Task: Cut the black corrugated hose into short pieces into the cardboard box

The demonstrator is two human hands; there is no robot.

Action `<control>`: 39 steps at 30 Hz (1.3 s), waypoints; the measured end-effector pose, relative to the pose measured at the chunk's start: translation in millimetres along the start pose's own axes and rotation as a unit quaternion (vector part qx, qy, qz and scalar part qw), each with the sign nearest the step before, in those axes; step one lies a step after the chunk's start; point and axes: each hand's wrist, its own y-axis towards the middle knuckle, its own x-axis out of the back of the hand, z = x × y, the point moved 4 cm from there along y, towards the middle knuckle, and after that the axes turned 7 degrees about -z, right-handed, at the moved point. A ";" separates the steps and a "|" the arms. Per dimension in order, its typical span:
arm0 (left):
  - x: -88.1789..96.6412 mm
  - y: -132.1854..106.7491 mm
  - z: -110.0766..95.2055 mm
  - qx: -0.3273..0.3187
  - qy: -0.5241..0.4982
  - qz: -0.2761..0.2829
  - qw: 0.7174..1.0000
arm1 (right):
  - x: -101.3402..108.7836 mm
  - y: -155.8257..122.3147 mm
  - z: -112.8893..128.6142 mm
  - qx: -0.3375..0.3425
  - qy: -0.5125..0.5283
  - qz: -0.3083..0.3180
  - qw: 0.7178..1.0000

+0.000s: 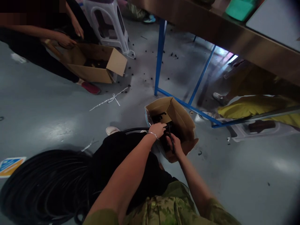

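My left hand (158, 129) is closed on a black hose (136, 129) at the rim of an open cardboard box (180, 120) on the floor in front of me. A thin bracelet circles that wrist. My right hand (174, 144) is closed round a dark tool, apparently scissors or cutters (170, 137), held over the box against the hose end. Small black cut pieces (159, 118) lie inside the box.
A large coil of black hose (44, 184) lies at the lower left. Another person's hands (67, 39) rest on a second cardboard box (98, 64) at the upper left beside a white plastic stool (110, 22). A blue-legged table (161, 56) stands ahead. Black bits litter the grey floor.
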 end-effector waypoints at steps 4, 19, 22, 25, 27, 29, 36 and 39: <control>-2.0 0.6 2.3 0.013 0.003 0.002 1.000 | -1.3 -3.4 -0.1 0.035 -0.051 -0.012 0.998; 3.2 6.0 6.6 0.096 -0.052 -0.018 0.994 | 3.3 -3.5 4.1 0.013 -0.102 -0.018 0.995; 5.7 6.7 7.0 0.112 -0.089 -0.005 0.990 | 5.8 -3.6 4.6 0.011 -0.119 -0.021 0.993; 8.9 6.6 6.3 0.128 -0.128 0.007 0.983 | 7.3 -4.0 4.6 0.017 -0.125 -0.028 0.992; 10.9 6.0 6.1 0.143 -0.141 0.005 0.980 | 7.1 -3.9 4.1 0.020 -0.119 -0.033 0.992; 11.9 5.3 6.0 0.155 -0.143 0.001 0.977 | 5.8 -3.4 3.4 0.011 -0.097 -0.030 0.995; 8.8 5.3 4.1 0.143 -0.126 -0.010 0.982 | 0.7 3.2 15.8 -0.025 0.090 0.042 0.995; 6.1 4.6 2.4 0.121 -0.116 0.008 0.986 | 1.2 5.9 19.6 -0.038 0.107 0.047 0.992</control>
